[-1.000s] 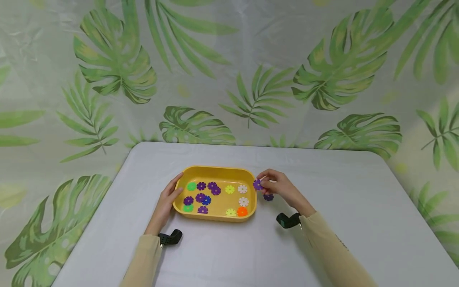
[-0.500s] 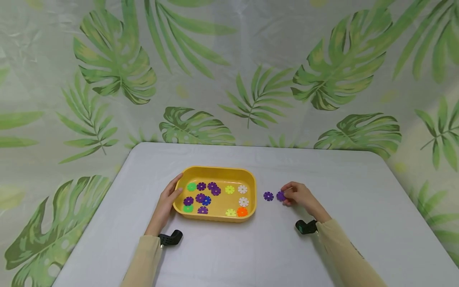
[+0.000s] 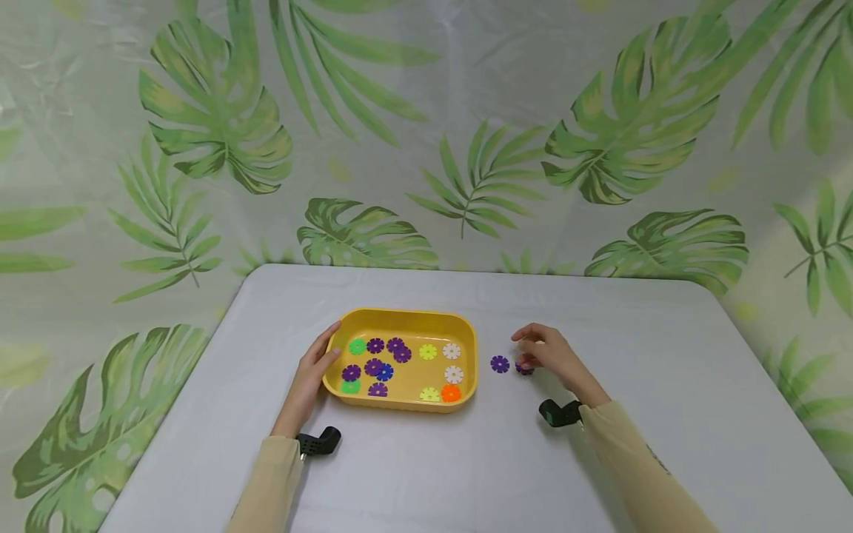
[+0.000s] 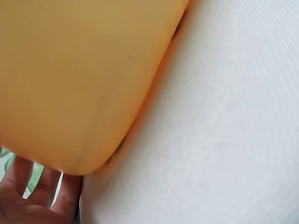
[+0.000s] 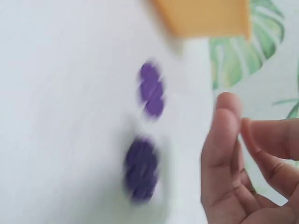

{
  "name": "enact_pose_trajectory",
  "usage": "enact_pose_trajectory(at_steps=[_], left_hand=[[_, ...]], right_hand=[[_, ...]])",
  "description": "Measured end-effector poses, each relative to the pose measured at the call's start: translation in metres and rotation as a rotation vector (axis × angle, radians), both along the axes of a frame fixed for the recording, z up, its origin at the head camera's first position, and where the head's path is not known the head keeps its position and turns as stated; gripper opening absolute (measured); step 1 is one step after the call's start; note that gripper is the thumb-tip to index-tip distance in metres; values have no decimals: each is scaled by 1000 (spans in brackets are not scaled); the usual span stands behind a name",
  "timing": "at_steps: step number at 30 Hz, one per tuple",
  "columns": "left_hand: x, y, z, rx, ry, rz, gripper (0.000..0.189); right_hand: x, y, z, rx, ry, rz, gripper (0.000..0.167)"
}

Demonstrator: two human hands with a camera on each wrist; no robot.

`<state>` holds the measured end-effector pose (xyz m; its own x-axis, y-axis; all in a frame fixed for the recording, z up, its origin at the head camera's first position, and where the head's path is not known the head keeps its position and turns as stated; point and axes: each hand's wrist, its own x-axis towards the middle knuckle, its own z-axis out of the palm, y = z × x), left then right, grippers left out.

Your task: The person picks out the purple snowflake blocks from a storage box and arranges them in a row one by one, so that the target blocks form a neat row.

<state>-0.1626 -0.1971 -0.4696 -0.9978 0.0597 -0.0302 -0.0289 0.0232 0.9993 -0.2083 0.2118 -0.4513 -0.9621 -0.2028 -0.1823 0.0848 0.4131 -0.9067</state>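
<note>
My left hand point(image 3: 309, 377) holds the left end of a yellow plastic tray point(image 3: 400, 406), thumb over the rim and fingers along the outside. Inside lie several purple snowflake discs point(image 3: 350, 373), with green, yellow, white, blue and orange ones. To the right of the tray, one purple snowflake disc point(image 3: 500, 363) lies flat on the table. Beside it rests a second purple disc point(image 3: 525, 369), partly covered by my right hand point(image 3: 552, 357) in the head view. The right wrist view shows that hand point(image 5: 252, 172) raised off both discs, nothing between its fingers.
The table point(image 3: 426, 474) has a white cover. A leaf-patterned curtain point(image 3: 493, 111) hangs behind its far edge. A black wrist camera point(image 3: 560, 413) sticks out from the right wrist, another black camera point(image 3: 321, 442) from the left.
My right hand carried a purple snowflake disc from the tray's right rim to the table, beside the other purple disc, let it go and lifted slightly. The left hand and tray stayed put.
</note>
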Motion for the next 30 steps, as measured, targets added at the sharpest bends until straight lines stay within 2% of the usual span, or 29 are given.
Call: enact_pose_trajectory(at_steps=[7,12,20,24,30], left_hand=[[-1,0,0,5,-2,2,49],[0,0,0,-1,-6,3,49],[1,0,2,-14,-4,6,48],[1,0,2,-20,-5,9,48],[1,1,2,-16,-14,13,48]], right_hand=[[-5,-53,28,-209,-59,123,33],[-13,-97,32,-255,-115,201,33],[-25,-148,24,-182,-199,279,33],[-29,-163,19,-148,-260,273,30],[-33,-178,11,-95,-301,250,25]])
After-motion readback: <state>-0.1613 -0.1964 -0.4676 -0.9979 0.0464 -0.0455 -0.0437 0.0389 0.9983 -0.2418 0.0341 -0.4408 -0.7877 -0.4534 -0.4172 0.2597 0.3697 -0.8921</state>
